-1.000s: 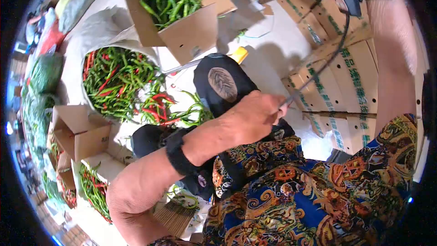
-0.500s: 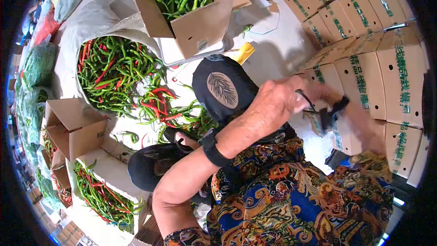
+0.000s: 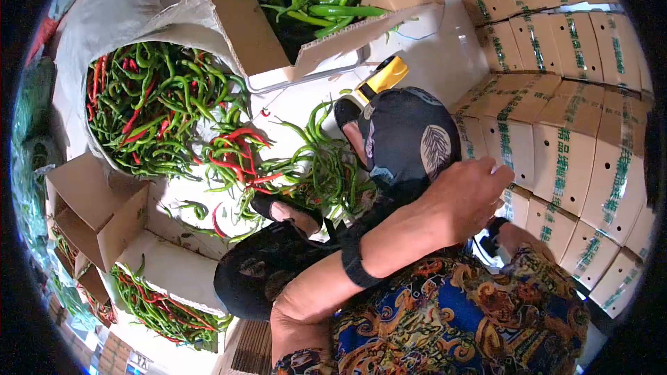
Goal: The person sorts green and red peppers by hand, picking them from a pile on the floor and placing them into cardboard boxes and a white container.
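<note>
My left hand (image 3: 472, 194) is in front of my chest, above my right wrist, with its fingers curled together. Whatever they hold, if anything, I cannot make out. A black strap (image 3: 360, 258) wraps my left wrist. Beneath the left hand, a second black strap (image 3: 495, 228) sits at my right wrist; my right hand is hidden behind the left hand and forearm. Close by is my knee in dark leaf-patterned trousers (image 3: 410, 132). Loose green chili peppers (image 3: 326, 173) and several red chili peppers (image 3: 240, 156) lie on the floor by my feet.
A white sack (image 3: 114, 21) spills chilies. An open carton (image 3: 240, 10) of green chilies stands ahead, beside a yellow object (image 3: 383, 78). Stacked printed cartons (image 3: 549, 156) wall the right side. At left are an open carton (image 3: 104, 208) and a white box (image 3: 174, 274) with chilies.
My left hand has shifted right and down. My right forearm has dropped lower, and the right hand has gone behind the left. The view has moved, so the carton of green chilies looks closer.
</note>
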Demonstrator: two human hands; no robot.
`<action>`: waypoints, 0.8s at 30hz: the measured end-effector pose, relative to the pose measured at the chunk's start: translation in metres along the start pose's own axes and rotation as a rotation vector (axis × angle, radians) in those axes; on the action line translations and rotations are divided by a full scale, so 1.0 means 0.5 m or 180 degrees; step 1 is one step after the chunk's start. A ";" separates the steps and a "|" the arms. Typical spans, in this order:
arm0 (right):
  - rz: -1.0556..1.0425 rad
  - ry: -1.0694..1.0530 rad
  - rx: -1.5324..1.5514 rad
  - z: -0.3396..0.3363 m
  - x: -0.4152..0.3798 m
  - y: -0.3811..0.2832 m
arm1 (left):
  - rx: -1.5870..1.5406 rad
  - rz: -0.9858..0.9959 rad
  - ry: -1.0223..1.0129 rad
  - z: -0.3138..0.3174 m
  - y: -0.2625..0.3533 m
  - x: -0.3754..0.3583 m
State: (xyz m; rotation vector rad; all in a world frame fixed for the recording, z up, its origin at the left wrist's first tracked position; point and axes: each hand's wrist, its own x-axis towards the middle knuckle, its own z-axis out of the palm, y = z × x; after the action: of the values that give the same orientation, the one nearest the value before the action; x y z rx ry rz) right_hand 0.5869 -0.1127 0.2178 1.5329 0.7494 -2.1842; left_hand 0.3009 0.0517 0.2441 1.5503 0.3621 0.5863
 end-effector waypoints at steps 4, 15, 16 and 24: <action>0.0033 -0.0239 0.0367 0.046 -0.065 -0.012 | -0.0025 0.0128 0.0501 -0.082 0.011 -0.012; -0.0466 -0.0748 -0.0359 -0.051 -0.146 -0.160 | 0.0494 0.0160 0.1819 -0.234 0.045 -0.049; -0.0509 -0.0802 -0.0580 -0.065 -0.144 -0.187 | 0.0632 0.0077 0.1830 -0.243 0.074 -0.063; -0.1577 -0.1251 -0.2460 -0.019 -0.031 -0.361 | 0.2084 -0.1411 0.1592 -0.360 0.274 -0.328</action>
State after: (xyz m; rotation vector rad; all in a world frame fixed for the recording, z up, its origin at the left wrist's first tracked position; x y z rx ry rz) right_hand 0.4954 0.0360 0.2679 0.5503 1.6925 -2.0032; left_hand 0.0482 0.0975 0.3544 1.8389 1.3482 0.5205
